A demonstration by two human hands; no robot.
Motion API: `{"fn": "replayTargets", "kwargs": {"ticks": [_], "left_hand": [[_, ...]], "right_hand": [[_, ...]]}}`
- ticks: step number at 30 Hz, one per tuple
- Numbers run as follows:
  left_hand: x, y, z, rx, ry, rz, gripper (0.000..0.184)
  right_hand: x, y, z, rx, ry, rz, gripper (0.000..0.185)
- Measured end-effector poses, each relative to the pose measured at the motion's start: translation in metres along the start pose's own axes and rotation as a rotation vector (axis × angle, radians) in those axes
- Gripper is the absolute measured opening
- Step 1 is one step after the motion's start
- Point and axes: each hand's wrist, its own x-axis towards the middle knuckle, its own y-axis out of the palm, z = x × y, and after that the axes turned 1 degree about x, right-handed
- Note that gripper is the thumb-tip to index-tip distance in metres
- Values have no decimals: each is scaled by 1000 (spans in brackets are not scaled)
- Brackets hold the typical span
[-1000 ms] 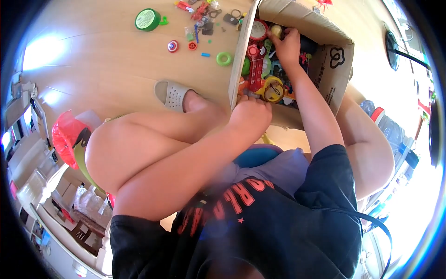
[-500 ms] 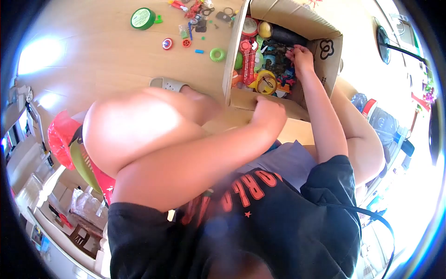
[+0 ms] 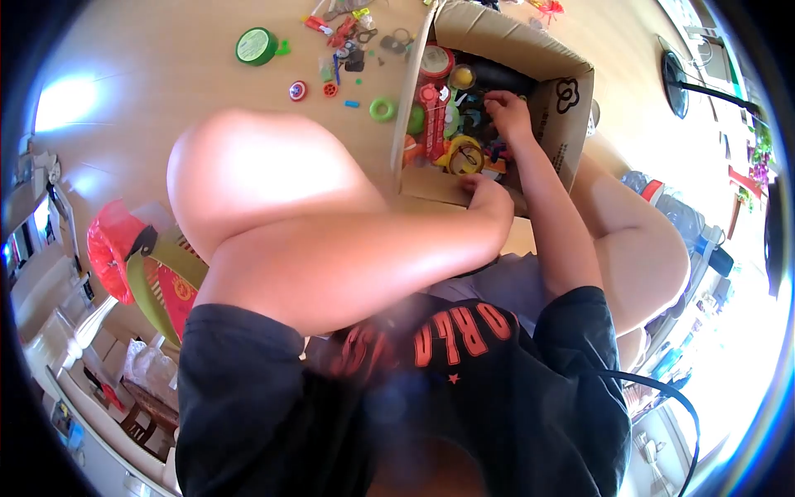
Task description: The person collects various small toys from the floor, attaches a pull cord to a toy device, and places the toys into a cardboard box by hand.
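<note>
A cardboard box point(image 3: 567, 124) full of mixed toys stands in front of me. My right hand point(image 3: 508, 114) is inside it, fingers bent together over dark toys near the right wall; whatever they pinch is too small to make out. Over the box's near flap point(image 3: 431, 185) comes my left hand point(image 3: 489, 195), fingers curled beside a yellow round toy point(image 3: 465, 156); its grip is partly hidden. A long red toy point(image 3: 435, 124), a red-rimmed round container point(image 3: 436, 60) and a gold-coloured ball point(image 3: 463, 77) lie at the box's left side. A black cylinder point(image 3: 509, 79) runs along the far wall.
On the wooden floor left of the box lie a green ring point(image 3: 383, 109), a green round tape-like case point(image 3: 257, 46), a small red-and-white disc point(image 3: 298, 90) and several loose small toys. My bent knee point(image 3: 265, 157) rises at the left. Water bottles point(image 3: 679, 207) stand at the right.
My left hand has come farther over the near flap, closer to the yellow toy. My right hand has shifted slightly leftward among the dark toys. The whole view has tilted a little.
</note>
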Motion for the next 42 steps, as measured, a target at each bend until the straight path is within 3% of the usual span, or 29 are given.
{"fn": "replayTargets", "kwargs": {"ticks": [3,5,7,11,16,18,19,23,26,29,34,38,40,42], "left_hand": [[-17,-10,17,-53,93,-16,30],[-24,-10,23,-36,109,-54,26],[-31,-8,31,-55,126,-114,20],[-28,6,18,-44,67,-189,19],[-18,5,-6,-141,-174,-244,19],[-12,18,-8,-284,-234,-357,21],[-9,25,-7,-441,-246,-314,26],[-54,32,-4,-137,-292,-513,31],[-71,25,28,-166,-25,-228,30],[-84,33,55,-254,28,-181,30],[-105,46,86,-388,11,-239,29],[-115,53,99,-459,-5,-270,28],[-117,55,106,-491,-12,-279,28],[-120,57,114,-511,-22,-277,27]], "right_hand": [[28,-5,-12,-137,-262,-23,27],[36,-9,-9,-81,-270,-26,26],[5,-14,51,94,-78,-3,27],[-40,-31,97,-222,-422,64,27],[-61,-44,128,-309,-753,178,24],[-65,-40,145,-235,-663,251,22],[-67,-34,147,-217,-671,252,22],[-63,-12,170,-139,-710,238,20],[-62,5,192,-83,-770,184,14],[-54,21,224,-180,-1031,9,10],[-23,99,275,-258,-814,289,16],[72,216,241,-958,-581,581,23],[103,260,199,-1168,-283,677,31],[108,278,150,-1156,-12,628,38]]}}
